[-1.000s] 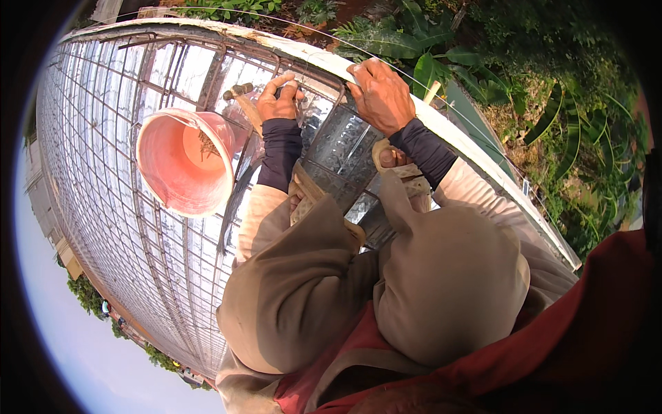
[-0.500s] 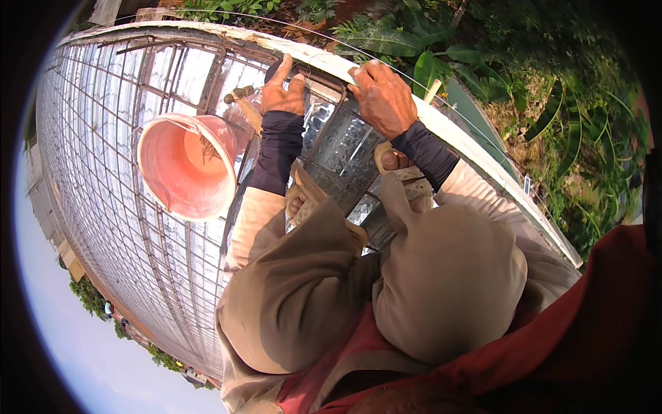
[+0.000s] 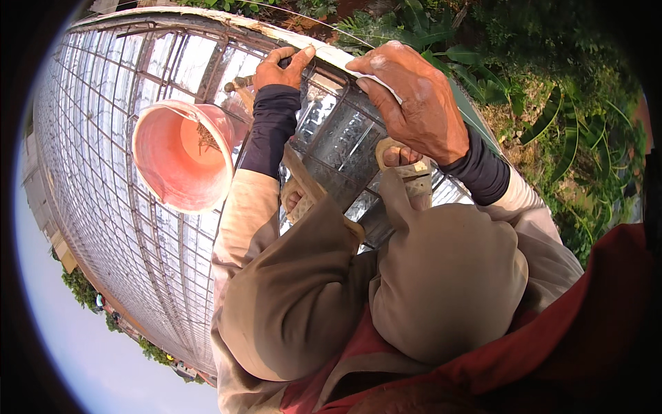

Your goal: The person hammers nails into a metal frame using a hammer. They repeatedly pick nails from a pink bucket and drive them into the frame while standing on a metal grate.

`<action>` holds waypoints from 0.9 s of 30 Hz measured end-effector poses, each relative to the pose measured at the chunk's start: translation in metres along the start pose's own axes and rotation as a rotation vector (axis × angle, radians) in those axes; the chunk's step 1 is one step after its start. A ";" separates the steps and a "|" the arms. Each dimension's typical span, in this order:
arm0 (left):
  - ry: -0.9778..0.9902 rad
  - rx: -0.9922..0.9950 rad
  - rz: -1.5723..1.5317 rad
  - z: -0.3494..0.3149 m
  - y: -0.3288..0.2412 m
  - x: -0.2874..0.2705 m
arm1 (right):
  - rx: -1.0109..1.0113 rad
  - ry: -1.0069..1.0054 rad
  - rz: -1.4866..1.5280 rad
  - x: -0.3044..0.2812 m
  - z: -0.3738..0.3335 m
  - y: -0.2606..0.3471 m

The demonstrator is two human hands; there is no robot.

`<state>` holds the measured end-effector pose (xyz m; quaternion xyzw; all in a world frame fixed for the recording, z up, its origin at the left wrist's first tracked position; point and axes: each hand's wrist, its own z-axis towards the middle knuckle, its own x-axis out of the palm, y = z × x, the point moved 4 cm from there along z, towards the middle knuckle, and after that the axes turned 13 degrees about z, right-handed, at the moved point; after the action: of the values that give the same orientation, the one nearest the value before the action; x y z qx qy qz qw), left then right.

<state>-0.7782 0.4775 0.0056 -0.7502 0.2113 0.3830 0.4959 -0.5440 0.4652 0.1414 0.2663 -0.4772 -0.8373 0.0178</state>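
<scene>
My left hand (image 3: 284,69) is closed beside the pale edge board (image 3: 265,29), its fingers bent around something dark that I cannot make out. A thin wire (image 3: 314,58) shows by its fingertip at the bar mesh. Above the same board, my right hand (image 3: 422,100) has its thumb and forefinger curled toward each other. What lies between those fingertips, if anything, is too small to tell. Left of my left forearm, a pinkish bucket (image 3: 162,155) lies tipped with its mouth toward me, brown bits inside. A wooden-handled tool (image 3: 243,93) with a dark knobbed end rests beside it.
A grid of steel bars (image 3: 124,165) covers shiny metal sheeting to the left. My sandaled feet (image 3: 403,157) stand on the mesh between my arms. Past the edge board the surface drops to plants (image 3: 555,138). A thin line (image 3: 327,26) runs along that edge.
My right hand has lifted off the edge board and come nearer to me, to the right. The left hand has turned and its fingers have curled in. The view has shifted slightly.
</scene>
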 end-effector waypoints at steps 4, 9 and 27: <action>0.103 -0.001 0.108 0.014 0.015 0.014 | 0.143 -0.175 0.111 -0.046 0.080 -0.053; 0.229 0.059 0.013 0.026 -0.003 0.037 | 0.197 0.236 -0.221 0.029 0.049 -0.315; 0.286 -0.090 -0.064 0.015 -0.002 0.011 | 0.365 0.929 -0.238 0.177 -0.023 -0.406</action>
<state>-0.7756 0.4925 -0.0046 -0.8248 0.2387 0.2652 0.4386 -0.5945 0.6172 -0.2720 0.6616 -0.5236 -0.5300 0.0856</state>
